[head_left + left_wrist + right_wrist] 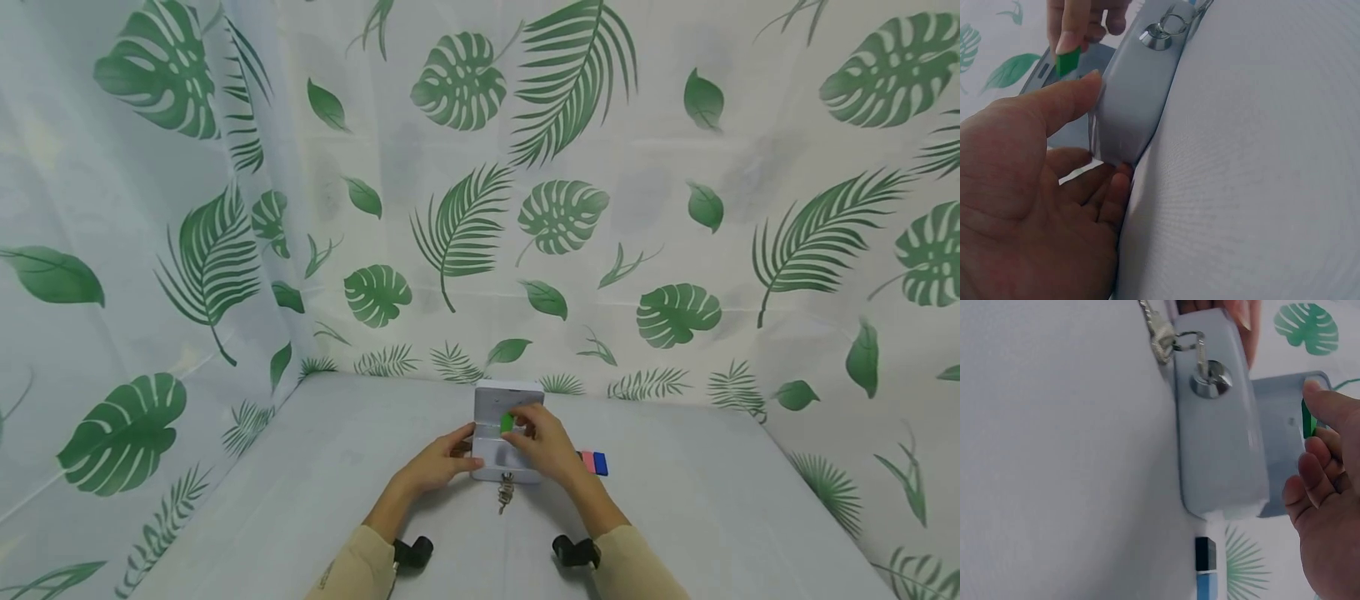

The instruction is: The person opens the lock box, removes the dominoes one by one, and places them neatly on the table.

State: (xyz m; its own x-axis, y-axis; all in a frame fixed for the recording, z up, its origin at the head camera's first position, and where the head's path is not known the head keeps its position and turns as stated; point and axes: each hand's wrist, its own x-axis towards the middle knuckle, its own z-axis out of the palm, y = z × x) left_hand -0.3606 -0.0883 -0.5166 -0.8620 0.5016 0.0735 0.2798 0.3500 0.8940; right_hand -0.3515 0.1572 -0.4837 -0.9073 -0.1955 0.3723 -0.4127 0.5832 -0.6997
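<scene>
A small light-grey metal lock box stands on the table with its lid raised. My left hand holds the box at its left side, thumb at the top edge and fingers against the side wall. Over the open box, my right hand pinches a small green block between thumb and fingers. In the right wrist view the green block shows only as a narrow strip. A key sits in the front lock, with more keys hanging from its ring. The inside of the box is partly hidden.
Right of the box, partly behind my right forearm, lie a blue block and a pink block. A black block shows in the right wrist view. White cloth covers the table, and a leaf-print curtain rises behind it.
</scene>
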